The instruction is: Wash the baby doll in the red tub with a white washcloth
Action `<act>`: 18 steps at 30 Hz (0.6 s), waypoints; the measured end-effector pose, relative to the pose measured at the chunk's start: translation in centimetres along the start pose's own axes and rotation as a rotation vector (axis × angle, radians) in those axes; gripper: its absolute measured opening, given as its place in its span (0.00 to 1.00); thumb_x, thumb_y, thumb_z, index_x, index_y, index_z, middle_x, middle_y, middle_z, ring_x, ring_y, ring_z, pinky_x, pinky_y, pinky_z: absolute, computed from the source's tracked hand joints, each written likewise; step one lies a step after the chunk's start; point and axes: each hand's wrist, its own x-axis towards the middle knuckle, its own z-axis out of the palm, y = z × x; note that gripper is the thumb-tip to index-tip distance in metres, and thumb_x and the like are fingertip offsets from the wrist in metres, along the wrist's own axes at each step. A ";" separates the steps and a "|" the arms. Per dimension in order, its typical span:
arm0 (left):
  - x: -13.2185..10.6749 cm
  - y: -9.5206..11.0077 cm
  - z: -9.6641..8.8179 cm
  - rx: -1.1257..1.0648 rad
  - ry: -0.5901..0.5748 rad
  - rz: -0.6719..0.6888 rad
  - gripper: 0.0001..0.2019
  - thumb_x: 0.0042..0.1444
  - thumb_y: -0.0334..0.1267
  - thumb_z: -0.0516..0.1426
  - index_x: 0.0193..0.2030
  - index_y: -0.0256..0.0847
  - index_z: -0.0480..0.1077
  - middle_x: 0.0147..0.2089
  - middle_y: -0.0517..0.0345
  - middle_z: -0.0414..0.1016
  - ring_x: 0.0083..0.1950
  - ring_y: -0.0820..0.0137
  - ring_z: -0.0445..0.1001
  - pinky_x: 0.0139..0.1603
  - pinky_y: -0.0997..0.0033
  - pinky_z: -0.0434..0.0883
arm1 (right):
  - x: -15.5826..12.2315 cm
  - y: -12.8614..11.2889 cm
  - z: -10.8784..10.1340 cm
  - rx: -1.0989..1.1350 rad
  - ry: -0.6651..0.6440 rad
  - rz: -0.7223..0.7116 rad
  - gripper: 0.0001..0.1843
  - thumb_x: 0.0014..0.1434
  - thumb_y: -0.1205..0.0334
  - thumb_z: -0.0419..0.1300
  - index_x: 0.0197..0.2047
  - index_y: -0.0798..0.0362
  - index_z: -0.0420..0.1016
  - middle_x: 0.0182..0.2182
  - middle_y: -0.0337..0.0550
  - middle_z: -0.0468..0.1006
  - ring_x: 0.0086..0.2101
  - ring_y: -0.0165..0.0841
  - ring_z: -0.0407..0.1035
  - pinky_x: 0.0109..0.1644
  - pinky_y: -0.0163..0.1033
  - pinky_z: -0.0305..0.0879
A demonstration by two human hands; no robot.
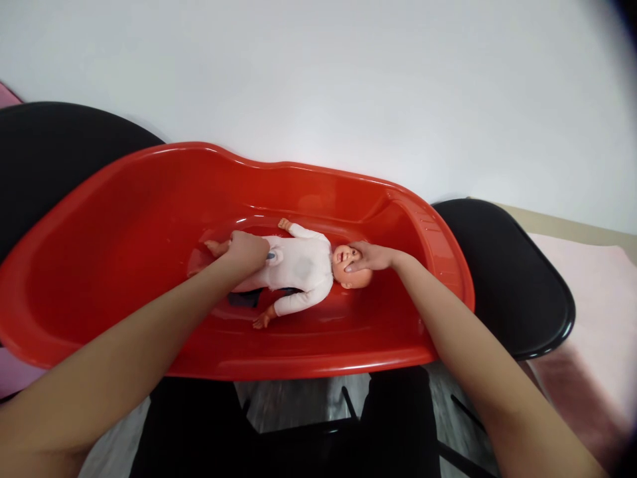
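A baby doll [301, 262] with a white cloth body lies on its back in a red baby bathtub [124, 232], its head to the right. My right hand [375, 257] cups the far side of the doll's head, the thumb near its cheek. Curled into a fist, my left hand [247, 253] rests at the doll's lower body. What those fingers hold, if anything, is hidden. A small grey-blue patch shows beside the fist. One doll foot sticks out past my left hand; both doll arms lie spread. Something dark sits beneath the doll's hip. Shallow water seems to glint around it.
The tub stands between a black surface [64, 153] on the left and a black seat [502, 272] on the right. A white wall [318, 73] rises behind. Pink cloth [592, 292] lies at far right. My dark-clad legs [194, 425] are below the near rim.
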 end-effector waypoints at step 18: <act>-0.9 3.6 2.1 -0.121 0.156 0.496 0.28 0.68 0.43 0.54 0.74 0.52 0.70 0.71 0.52 0.76 0.71 0.56 0.72 0.73 0.58 0.64 | 0.2 0.5 0.0 0.001 -0.020 0.016 0.46 0.54 0.35 0.77 0.69 0.46 0.73 0.66 0.51 0.78 0.63 0.54 0.74 0.69 0.56 0.72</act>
